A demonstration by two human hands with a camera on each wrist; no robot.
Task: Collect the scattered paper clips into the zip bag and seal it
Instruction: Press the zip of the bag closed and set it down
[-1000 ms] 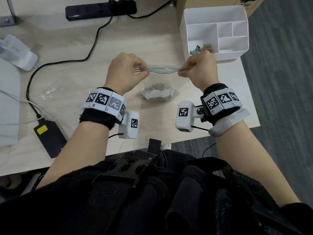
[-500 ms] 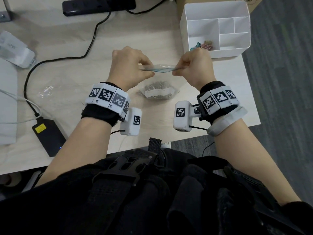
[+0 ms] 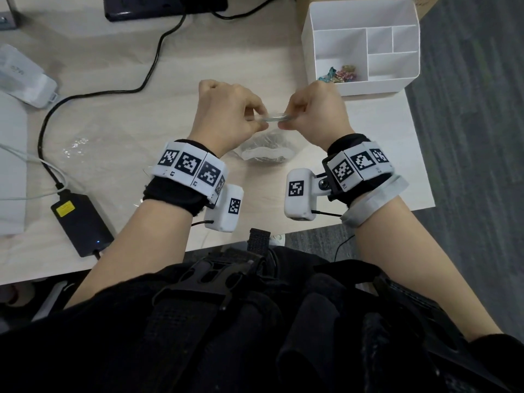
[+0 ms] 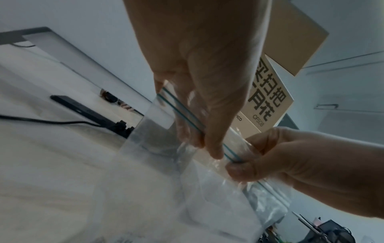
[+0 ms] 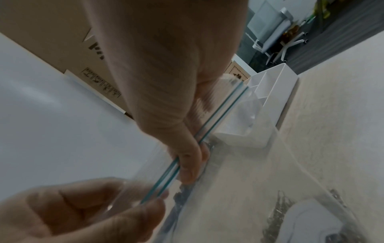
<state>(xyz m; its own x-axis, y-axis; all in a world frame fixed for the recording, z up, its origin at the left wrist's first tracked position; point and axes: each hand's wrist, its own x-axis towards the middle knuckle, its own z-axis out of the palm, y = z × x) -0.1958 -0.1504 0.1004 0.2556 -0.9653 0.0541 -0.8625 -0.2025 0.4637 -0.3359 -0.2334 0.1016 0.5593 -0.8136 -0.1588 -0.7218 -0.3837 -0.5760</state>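
Note:
I hold a clear zip bag [image 3: 265, 150] upright over the desk, its bottom full of grey paper clips [image 5: 278, 212] around a white label. My left hand [image 3: 226, 114] pinches the blue zip strip [image 4: 182, 113] between thumb and fingers. My right hand [image 3: 314, 112] pinches the same strip [image 5: 209, 129] close beside it. In the head view only a short stretch of the strip [image 3: 273, 118] shows between the two hands. The bag's body [image 4: 158, 148] hangs below my fingers.
A white divided organizer [image 3: 360, 43] stands at the back right with coloured clips [image 3: 338, 73] in one compartment. A black power strip [image 3: 164, 7], its cable and a black adapter [image 3: 80, 222] lie to the left. A cardboard box [image 5: 51, 41] stands behind.
My two hands have slid toward each other along the zip strip, so the gap between them has shrunk to a short stretch. The bag stays in place over the desk.

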